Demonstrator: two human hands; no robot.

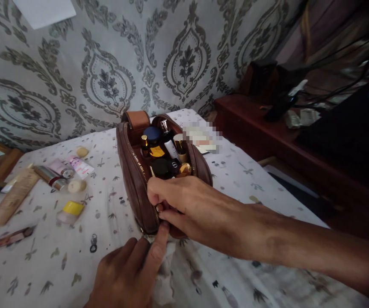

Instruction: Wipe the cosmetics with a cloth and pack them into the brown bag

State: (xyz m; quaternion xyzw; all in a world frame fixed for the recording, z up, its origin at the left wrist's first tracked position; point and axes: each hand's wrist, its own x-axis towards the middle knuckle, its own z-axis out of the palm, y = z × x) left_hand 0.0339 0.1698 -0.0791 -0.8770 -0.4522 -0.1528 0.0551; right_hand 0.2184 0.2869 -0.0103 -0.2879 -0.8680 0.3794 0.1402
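Observation:
A brown leather bag (pixel 129 188) lies unzipped on the patterned white sheet. Inside it are several cosmetics, among them a dark blue lid (pixel 152 134), a white tube (pixel 172 150) and a gold-capped bottle (pixel 144 145). My right hand (pixel 178 196) reaches over the bag's near end, thumb and fingers pinched around a small reddish-brown item (pixel 159 208) by the zipper. My left hand (pixel 133 269) is low in front of the bag, one digit stretched up to its near edge, the others curled. What those curled fingers hold, if anything, is hidden. Whitish crumpled material (pixel 166 273) shows beside them.
Left of the bag lie a beige tube (pixel 14 196), a silver tube (pixel 50 177), a pink and white tube (pixel 81 166), a yellow-labelled container (pixel 71 211) and other cosmetics. A dark red wooden ledge (pixel 245 124) with cables runs along the right. Patterned wallpaper stands behind.

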